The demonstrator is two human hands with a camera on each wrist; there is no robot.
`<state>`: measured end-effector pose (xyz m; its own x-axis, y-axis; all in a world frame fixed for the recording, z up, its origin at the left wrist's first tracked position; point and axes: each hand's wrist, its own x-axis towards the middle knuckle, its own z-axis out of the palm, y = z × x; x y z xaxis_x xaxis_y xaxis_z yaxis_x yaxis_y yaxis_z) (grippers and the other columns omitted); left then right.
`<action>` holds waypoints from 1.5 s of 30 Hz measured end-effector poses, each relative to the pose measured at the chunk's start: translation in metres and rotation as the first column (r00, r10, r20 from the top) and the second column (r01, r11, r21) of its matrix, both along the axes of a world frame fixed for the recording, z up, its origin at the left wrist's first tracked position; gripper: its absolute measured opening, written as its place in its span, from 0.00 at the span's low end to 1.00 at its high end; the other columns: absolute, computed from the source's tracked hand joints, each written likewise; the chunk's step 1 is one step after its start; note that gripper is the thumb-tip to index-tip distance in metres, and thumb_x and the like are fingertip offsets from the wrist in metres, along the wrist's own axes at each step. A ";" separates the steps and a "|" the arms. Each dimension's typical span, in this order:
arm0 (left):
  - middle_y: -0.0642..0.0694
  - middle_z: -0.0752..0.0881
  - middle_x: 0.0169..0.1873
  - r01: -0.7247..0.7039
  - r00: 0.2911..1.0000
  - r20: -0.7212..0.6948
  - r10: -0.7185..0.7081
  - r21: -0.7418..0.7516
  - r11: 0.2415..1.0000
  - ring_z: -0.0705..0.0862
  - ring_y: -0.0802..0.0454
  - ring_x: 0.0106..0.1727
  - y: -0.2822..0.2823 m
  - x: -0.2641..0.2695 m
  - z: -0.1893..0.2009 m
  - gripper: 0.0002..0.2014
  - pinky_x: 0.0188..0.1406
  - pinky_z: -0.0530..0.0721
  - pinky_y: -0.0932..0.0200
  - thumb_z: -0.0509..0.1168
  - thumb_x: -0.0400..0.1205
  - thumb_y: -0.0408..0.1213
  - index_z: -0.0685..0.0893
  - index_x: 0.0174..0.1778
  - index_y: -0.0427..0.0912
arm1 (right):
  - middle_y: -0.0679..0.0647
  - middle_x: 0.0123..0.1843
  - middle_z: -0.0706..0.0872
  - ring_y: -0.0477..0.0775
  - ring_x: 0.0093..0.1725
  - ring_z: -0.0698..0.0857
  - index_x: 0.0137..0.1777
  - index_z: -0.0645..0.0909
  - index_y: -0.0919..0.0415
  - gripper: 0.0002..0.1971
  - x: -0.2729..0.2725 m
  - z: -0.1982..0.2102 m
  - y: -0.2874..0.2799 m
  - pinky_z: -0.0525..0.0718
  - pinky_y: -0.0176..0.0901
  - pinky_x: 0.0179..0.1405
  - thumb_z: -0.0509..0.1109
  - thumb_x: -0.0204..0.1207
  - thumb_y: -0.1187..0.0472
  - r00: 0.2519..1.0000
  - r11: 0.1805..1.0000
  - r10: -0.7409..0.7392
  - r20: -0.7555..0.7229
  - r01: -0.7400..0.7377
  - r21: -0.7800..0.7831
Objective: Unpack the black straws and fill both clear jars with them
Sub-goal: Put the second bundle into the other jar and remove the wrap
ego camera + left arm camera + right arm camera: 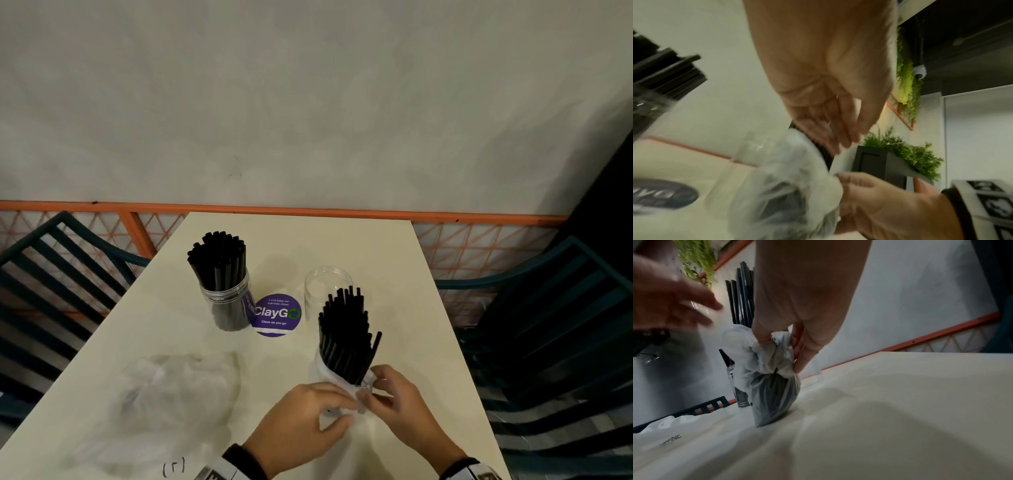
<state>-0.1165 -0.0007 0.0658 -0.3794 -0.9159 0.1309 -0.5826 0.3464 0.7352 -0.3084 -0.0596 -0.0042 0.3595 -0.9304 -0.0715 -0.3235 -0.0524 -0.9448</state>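
Two jars on the table (394, 246): full jar (227, 308) at left w/ black straws standing up out of it, empty jar (322, 291) to its right, purple sticker (275, 317) on the tabletop btwn them. Just in front of the empty jar stands a bundle (346, 337) of black straws, bottom end wrapped in a thin white bag (774, 381), upper part sticking out bare and fanned a bit. Bundle's foot sits on the table, upright, slightly tilted.

Right hand (399, 401) pinches the gathered bag top, thumb and fingers closed narrow on the crumpled plastic, right beside the straws; right wrist view shows that clearly. Left hand (308, 421) is up against the bag's near-left side, fingers curled round the plastic in the head view; in the wrist views it's blurred, so how firm the grip is, can't tell. Both hands touch the same bag, nearly meeting.

Loose clear plastic (171, 394) lies flat on the table at front left, well apart from the bundle. Dark slatted chairs (61, 274) on either side of the table.
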 end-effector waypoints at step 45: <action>0.58 0.76 0.69 -0.347 0.937 -0.037 0.347 -0.210 0.914 0.66 0.65 0.72 -0.058 -0.003 0.033 0.22 0.73 0.59 0.73 0.50 0.81 0.51 0.75 0.70 0.53 | 0.16 0.59 0.71 0.28 0.54 0.74 0.64 0.64 0.17 0.33 0.001 -0.006 -0.001 0.68 0.12 0.53 0.69 0.69 0.56 0.961 0.866 -0.202 -0.188 0.085 -0.493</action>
